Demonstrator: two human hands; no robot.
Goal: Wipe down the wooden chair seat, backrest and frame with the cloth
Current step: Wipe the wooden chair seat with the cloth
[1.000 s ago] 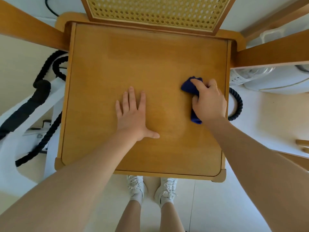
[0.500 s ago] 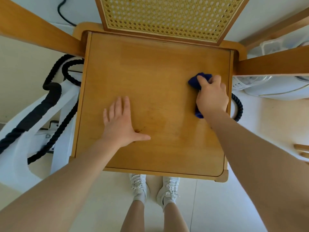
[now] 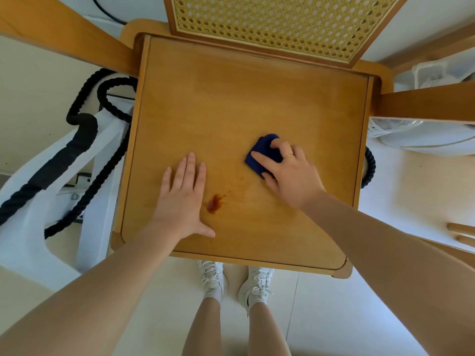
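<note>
I look straight down on a wooden chair seat (image 3: pixel 231 104) with a woven cane backrest (image 3: pixel 277 21) at the top. My right hand (image 3: pixel 290 176) presses a folded dark blue cloth (image 3: pixel 262 150) onto the seat right of centre, fingers curled over it. Flat on the seat, left of centre, rests my left hand (image 3: pixel 182 199), fingers together and thumb out, holding nothing. A reddish-brown stain (image 3: pixel 214 202) lies on the wood between the two hands, close to my left thumb.
Wooden armrests (image 3: pixel 426 104) run out to both sides of the seat. A white frame with thick black rope (image 3: pixel 84 155) stands on the left. A white appliance (image 3: pixel 424 140) sits right of the chair. My feet in white shoes (image 3: pixel 234 283) stand below the front edge.
My right hand has slid the cloth from the seat's right edge toward the centre. My left hand shifted left, uncovering the reddish stain.
</note>
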